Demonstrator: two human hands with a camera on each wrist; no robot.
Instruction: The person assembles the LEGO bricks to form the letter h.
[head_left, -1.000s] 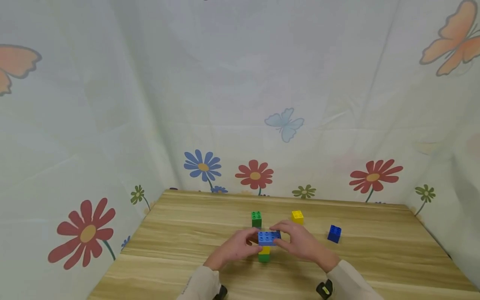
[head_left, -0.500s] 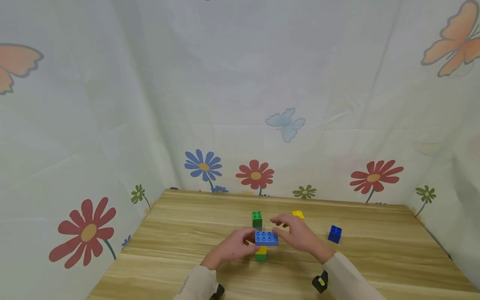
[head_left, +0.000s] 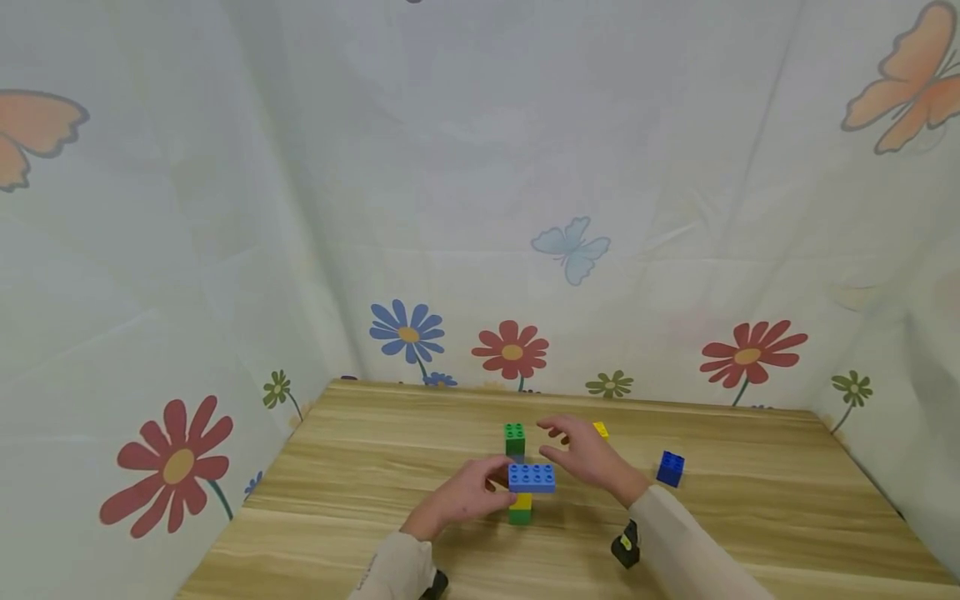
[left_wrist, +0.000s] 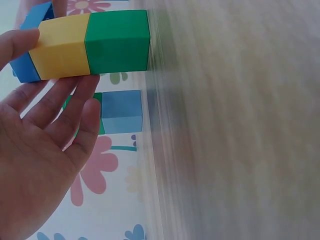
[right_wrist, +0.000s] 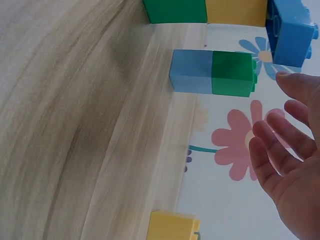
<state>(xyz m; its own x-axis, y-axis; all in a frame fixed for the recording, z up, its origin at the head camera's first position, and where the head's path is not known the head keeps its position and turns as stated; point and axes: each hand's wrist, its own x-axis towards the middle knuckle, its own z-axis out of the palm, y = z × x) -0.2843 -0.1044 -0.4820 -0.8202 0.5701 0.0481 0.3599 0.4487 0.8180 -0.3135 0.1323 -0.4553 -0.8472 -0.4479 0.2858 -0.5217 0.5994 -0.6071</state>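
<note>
A white cloth (head_left: 450,167) printed with flowers and butterflies rose behind and on both sides. Before it I saw a wooden table (head_left: 360,442), its grain running left to right. Two forearms in pale sleeves reached in from the near edge, slanting towards each other.

At the near middle, the left hand (head_left: 474,492) came in from the left and gripped the front stack (head_left: 523,497), thumb on the near side, fingers curved behind. My left wrist view showed the thumb tip against the yellow middle, close to the blue top. The right hand (head_left: 583,454) hung to the right of that stack and a little farther off, near it but apart, relaxed and slightly curved, thumb parted from the fingers, fingertips pointing left.

The front stack stood upright between the hands: a long light-blue brick (head_left: 532,478) on top, a yellow brick (left_wrist: 65,47) beneath, a green brick (left_wrist: 119,42) lowest. The light-blue brick jutted out to the right. Just beyond stood the far stack (head_left: 514,437), green over greyish blue. A dark blue brick (head_left: 671,468) sat well to the right, and a single yellow block (head_left: 601,430) lay farther back, partly hidden by the right hand.
</note>
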